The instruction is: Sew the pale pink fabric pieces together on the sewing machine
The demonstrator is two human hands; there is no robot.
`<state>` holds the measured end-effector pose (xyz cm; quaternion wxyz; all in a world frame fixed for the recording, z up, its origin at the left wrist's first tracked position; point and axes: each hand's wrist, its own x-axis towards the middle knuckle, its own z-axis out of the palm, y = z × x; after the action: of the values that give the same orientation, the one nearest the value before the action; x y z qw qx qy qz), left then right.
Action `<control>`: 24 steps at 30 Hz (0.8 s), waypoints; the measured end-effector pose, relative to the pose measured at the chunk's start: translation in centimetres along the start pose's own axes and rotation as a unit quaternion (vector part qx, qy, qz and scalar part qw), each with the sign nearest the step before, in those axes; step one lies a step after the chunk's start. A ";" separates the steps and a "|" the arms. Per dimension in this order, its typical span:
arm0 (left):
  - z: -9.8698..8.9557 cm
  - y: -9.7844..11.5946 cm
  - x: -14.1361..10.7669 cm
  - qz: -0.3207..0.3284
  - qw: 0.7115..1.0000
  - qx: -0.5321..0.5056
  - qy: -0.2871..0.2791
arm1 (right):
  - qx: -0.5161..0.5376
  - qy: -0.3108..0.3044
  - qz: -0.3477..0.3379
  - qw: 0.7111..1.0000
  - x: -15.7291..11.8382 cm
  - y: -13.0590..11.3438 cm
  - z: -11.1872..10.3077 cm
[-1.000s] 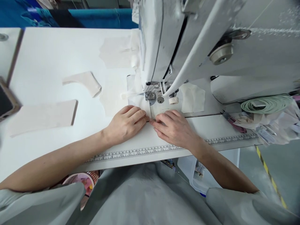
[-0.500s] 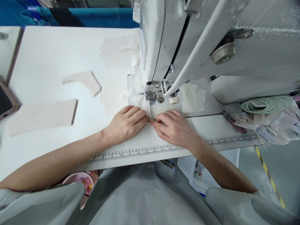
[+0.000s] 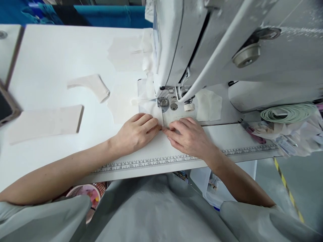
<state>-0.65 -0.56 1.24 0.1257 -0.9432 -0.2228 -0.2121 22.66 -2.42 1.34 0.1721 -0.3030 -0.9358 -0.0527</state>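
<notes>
A pale piece of fabric (image 3: 151, 109) lies under the presser foot (image 3: 163, 102) of a white sewing machine (image 3: 168, 43). My left hand (image 3: 138, 131) is closed on the fabric's near edge, thumb and fingertips together, just in front of the foot. Close beside it, my right hand (image 3: 188, 135) pinches the same edge near the corner, its other fingers curled over the machine bed. The fingertips of both hands nearly meet. What lies beneath the fingers is partly hidden.
On the left lie a stack of long pale fabric pieces (image 3: 47, 121) and a curved stack (image 3: 89, 85). A ruler tape (image 3: 151, 163) runs along the front edge. To the right are snips (image 3: 252, 131) and a green coil (image 3: 285, 113). A plastic bin (image 3: 227, 188) stands below.
Both hands stay in the same place on the fabric's edge. The view has shifted very slightly; nothing else visibly differs.
</notes>
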 end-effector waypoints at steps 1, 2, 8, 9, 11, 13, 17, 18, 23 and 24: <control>0.0 0.0 0.0 0.001 1.000 -0.001 -0.004 | 0.009 0.005 0.002 1.000 -0.1 0.1 0.0; -0.1 0.0 0.0 0.002 1.000 -0.002 -0.008 | 0.018 0.009 0.007 1.000 -0.1 0.3 0.0; -0.2 0.0 0.0 -0.001 1.000 -0.008 -0.008 | 0.044 0.018 0.028 0.998 -0.4 0.8 0.0; -0.2 0.0 0.0 -0.001 1.000 -0.010 -0.005 | 0.042 0.017 0.026 0.999 -0.4 0.7 0.0; -0.1 0.0 0.0 -0.001 1.000 -0.012 0.000 | 0.036 0.013 0.020 0.999 -0.3 0.6 -0.1; -0.1 0.0 0.0 -0.001 1.000 -0.014 0.000 | 0.032 0.007 0.016 0.999 -0.2 0.5 -0.1; -0.1 -0.1 0.0 -0.002 1.000 -0.011 -0.010 | 0.023 -0.006 0.013 1.000 0.0 0.4 -0.1; -0.1 -0.1 -0.1 -0.003 1.000 -0.010 -0.014 | 0.020 -0.005 0.011 1.000 0.0 0.4 -0.1; -0.2 -0.1 -0.1 0.000 1.000 -0.008 -0.019 | 0.019 -0.012 0.015 1.000 0.2 0.1 -0.2; -0.3 -0.1 -0.1 0.002 1.000 -0.008 -0.020 | 0.020 -0.015 0.016 1.000 0.2 0.0 -0.3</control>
<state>-0.86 -0.62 1.42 0.1140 -0.9486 -0.2222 -0.1945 22.57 -2.34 1.66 0.1651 -0.3150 -0.9342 -0.0267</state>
